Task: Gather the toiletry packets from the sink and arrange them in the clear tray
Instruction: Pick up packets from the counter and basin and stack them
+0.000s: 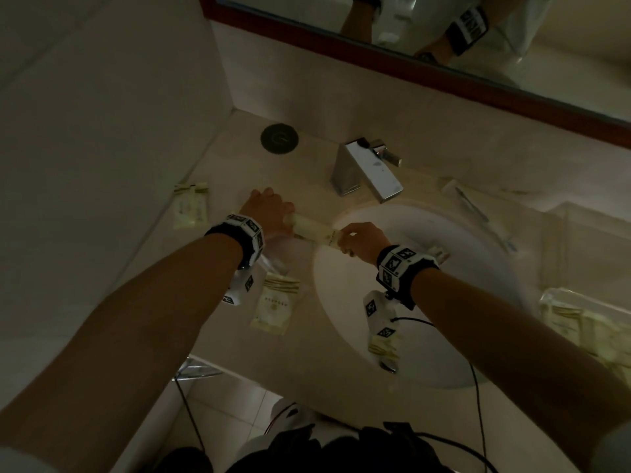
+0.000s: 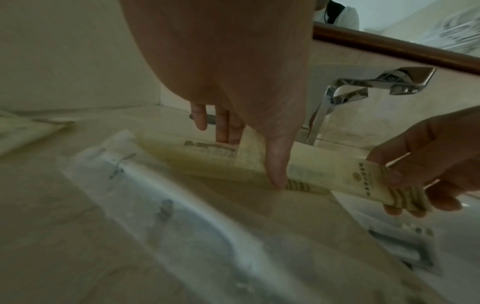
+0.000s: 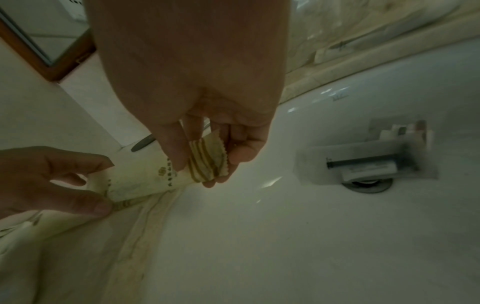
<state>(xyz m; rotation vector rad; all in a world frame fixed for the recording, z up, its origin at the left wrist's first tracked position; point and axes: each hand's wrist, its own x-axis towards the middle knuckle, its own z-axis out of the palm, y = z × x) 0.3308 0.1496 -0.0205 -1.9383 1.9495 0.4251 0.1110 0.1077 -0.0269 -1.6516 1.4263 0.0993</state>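
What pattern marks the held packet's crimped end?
Olive-brown stripes on the cream packet; right wrist view shows best.

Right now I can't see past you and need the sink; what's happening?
A person holds one long cream packet between both hands over the basin's left rim: left hand at one end, right hand pinching the striped end. More packets lie on the counter and in the basin; some already sit in the clear tray.

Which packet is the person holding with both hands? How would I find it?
Start at the shiny faucet behind the white sink. Just in front of it, over the sink's left rim, is a long cream packet. Unlike the packets lying flat, it is held at both ends, left hand and right hand.
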